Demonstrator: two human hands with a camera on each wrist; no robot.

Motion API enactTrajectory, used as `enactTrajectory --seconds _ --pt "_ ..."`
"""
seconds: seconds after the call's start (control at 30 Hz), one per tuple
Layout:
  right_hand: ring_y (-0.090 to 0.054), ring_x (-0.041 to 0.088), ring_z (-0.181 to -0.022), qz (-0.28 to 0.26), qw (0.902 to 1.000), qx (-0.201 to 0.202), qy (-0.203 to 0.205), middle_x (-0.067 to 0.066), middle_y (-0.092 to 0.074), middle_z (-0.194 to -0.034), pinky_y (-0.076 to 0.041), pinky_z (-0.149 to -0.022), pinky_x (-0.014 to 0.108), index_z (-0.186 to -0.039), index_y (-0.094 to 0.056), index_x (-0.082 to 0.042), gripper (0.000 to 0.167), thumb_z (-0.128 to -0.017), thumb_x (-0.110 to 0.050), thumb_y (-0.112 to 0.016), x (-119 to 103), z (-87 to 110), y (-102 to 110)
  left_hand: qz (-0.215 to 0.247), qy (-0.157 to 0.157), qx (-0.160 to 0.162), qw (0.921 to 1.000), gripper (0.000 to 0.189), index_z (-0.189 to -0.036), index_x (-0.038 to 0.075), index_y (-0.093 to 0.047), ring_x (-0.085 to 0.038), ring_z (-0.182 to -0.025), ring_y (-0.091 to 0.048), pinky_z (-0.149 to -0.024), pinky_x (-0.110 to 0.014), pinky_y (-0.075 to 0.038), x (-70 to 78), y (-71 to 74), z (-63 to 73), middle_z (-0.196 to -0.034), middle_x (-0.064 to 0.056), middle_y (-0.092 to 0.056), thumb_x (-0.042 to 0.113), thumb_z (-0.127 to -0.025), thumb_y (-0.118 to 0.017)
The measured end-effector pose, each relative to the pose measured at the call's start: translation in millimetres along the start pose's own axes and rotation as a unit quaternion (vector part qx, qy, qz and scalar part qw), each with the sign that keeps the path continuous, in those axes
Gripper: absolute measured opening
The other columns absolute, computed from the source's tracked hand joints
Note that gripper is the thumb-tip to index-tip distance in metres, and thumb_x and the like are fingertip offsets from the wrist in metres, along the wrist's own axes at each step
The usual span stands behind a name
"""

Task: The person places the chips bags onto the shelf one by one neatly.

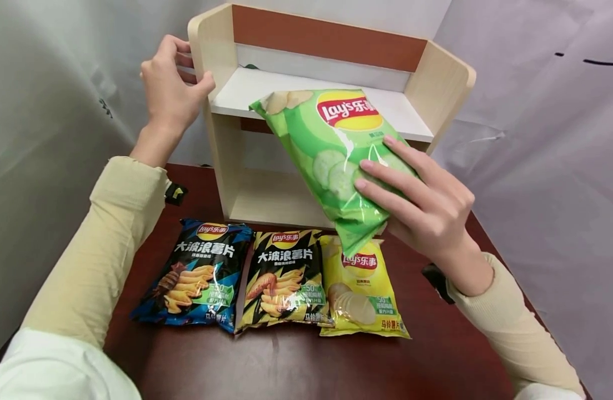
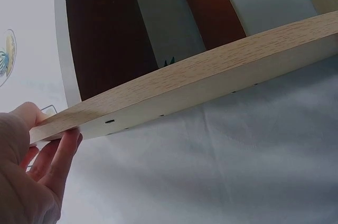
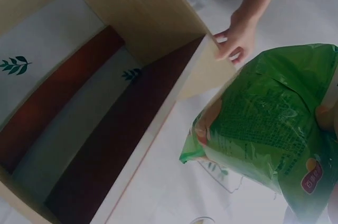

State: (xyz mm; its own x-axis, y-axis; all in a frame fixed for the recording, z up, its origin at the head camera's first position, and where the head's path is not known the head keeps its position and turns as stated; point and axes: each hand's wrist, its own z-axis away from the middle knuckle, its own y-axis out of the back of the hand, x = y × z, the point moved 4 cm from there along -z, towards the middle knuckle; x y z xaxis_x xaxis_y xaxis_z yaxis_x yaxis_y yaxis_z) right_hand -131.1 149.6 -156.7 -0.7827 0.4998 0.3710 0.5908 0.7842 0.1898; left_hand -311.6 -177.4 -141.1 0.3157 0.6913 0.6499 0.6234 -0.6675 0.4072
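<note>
My right hand (image 1: 431, 203) grips a green bag of Lay's chips (image 1: 331, 150), fingers across its printed front and thumb behind it. The bag hangs tilted before the upper board of a small wooden shelf (image 1: 446, 89). In the right wrist view, the back of the chip bag (image 3: 264, 113) faces the camera. With thumb and fingers on either side, my left hand (image 1: 173, 83) holds the edge of the shelf's left side panel. The left wrist view shows the left hand (image 2: 39, 166) pinching that panel's edge (image 2: 185, 73).
On the dark red table (image 1: 286, 366), in front of the shelf, lie a blue chip bag (image 1: 198, 278), a black chip bag (image 1: 283, 283) and a yellow chip bag (image 1: 358, 294) in a row. The shelf has a white upper board (image 1: 236, 91) and a lower compartment. Pale cloth (image 1: 546, 166) hangs around.
</note>
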Motion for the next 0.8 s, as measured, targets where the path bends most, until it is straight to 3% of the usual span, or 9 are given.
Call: enactTrajectory --seconds 0.1,0.23,0.37,0.5,0.6,0.67,0.8 --pt "-0.067 0.035 -0.103 0.002 0.9998 -0.020 -0.005 0.007 -0.075 -0.096 -0.056 -0.085 0.047 -0.096 -0.076 -0.014 0.016 -0.090 -0.010 -0.062 5 -4.2 -9 0.000 0.003 0.001 1.0000 0.037 -0.118 0.015 -0.058 0.014 -0.069 -0.051 -0.081 -0.016 -0.054 -0.2 1.1 -1.4 -0.112 -0.008 -0.071 0.030 -0.084 -0.060" --pt "-0.066 0.033 -0.106 0.015 0.9990 -0.040 -0.014 0.005 -0.075 -0.098 -0.055 -0.087 0.046 -0.098 -0.076 -0.014 0.033 -0.081 0.007 -0.055 13 -9.5 -21 -0.003 0.005 -0.001 1.0000 0.038 -0.118 0.015 -0.058 0.015 -0.069 -0.051 -0.081 -0.016 -0.054 -0.1 1.6 -2.2 -0.113 -0.008 -0.071 0.030 -0.084 -0.060" --pt "-0.065 0.030 -0.111 0.027 0.9975 -0.061 -0.022 0.003 -0.075 -0.102 -0.055 -0.084 0.045 -0.102 -0.075 -0.016 0.040 -0.081 0.007 -0.050 22 -14.0 -32 -0.004 0.002 -0.001 1.0000 0.037 -0.118 0.014 -0.058 0.016 -0.068 -0.050 -0.081 -0.016 -0.054 -0.2 1.6 -1.2 -0.112 -0.008 -0.071 0.029 -0.084 -0.060" --pt "-0.063 0.029 -0.114 0.028 0.9960 -0.081 -0.025 0.002 -0.074 -0.105 -0.055 -0.088 0.043 -0.106 -0.074 -0.017 0.031 -0.086 -0.001 -0.057 31 -17.8 -43 -0.004 -0.001 0.000 1.0000 0.037 -0.118 0.014 -0.058 0.017 -0.067 -0.049 -0.080 -0.016 -0.054 -0.5 1.6 -0.5 -0.112 -0.008 -0.071 0.029 -0.084 -0.059" --pt "-0.062 0.028 -0.116 0.033 0.9941 -0.099 -0.028 0.000 -0.073 -0.108 -0.054 -0.091 0.041 -0.109 -0.073 -0.018 0.032 -0.088 -0.001 -0.055 36 -19.6 -50 -0.003 0.002 -0.002 1.0000 0.037 -0.118 0.014 -0.058 0.016 -0.068 -0.049 -0.080 -0.015 -0.054 -0.9 1.3 -1.1 -0.112 -0.008 -0.071 0.029 -0.084 -0.060" --pt "-0.061 0.027 -0.118 0.037 0.9928 -0.110 -0.031 0.000 -0.073 -0.110 -0.053 -0.092 0.041 -0.111 -0.073 -0.018 0.040 -0.087 0.003 -0.047 38 -19.7 -55 -0.001 0.006 -0.005 1.0000 0.037 -0.118 0.015 -0.058 0.015 -0.068 -0.050 -0.079 -0.015 -0.054 -1.4 1.1 -1.8 -0.112 -0.008 -0.071 0.029 -0.083 -0.060" --pt "-0.060 0.026 -0.119 0.045 0.9909 -0.123 -0.032 -0.002 -0.072 -0.112 -0.052 -0.095 0.042 -0.113 -0.072 -0.019 0.041 -0.090 0.002 -0.045 43 -19.6 -65 -0.003 0.006 -0.006 1.0000 0.038 -0.118 0.015 -0.058 0.015 -0.068 -0.050 -0.079 -0.016 -0.054 -2.3 0.4 -2.9 -0.113 -0.008 -0.071 0.029 -0.083 -0.060"
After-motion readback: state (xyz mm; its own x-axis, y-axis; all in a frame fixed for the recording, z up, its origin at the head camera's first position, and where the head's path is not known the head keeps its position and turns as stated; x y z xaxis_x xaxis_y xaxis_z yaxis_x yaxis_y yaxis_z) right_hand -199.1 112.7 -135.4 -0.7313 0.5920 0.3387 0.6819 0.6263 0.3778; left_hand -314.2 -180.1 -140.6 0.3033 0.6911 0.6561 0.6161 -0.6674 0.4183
